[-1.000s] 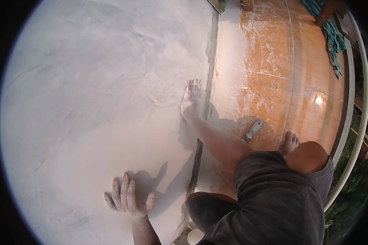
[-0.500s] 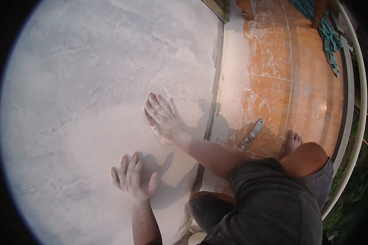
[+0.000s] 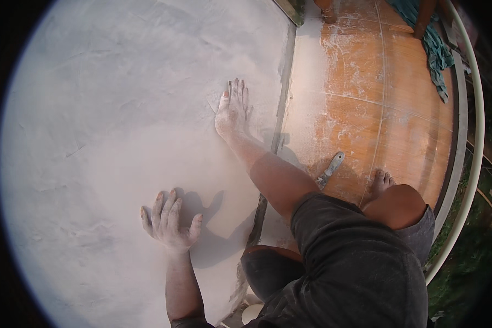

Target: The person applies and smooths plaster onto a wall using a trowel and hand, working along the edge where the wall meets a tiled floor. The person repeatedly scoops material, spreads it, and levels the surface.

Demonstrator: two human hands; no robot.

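Observation:
A broad white plastered surface, coated in pale powder, lies in front of me. My right hand reaches far across it, palm down and fingers stretched close together. A thin dark edge shows between its thumb and fingers; what lies under the palm is hidden. Lower and to the left, my left hand has its fingers spread, holding nothing. Its shadow falls just to its right; whether the fingertips touch the plaster I cannot tell. Both hands are white with dust.
A putty knife lies on the dusty orange tiles, near my bare foot. Teal cloth hangs at the upper right. A pale curved rail borders the tiles. Part of a round white object shows beside my knee.
My right hand has slid up and to the right over the plaster, its fingers turning to point upward. My left hand keeps its pose, shifted slightly up and left in view.

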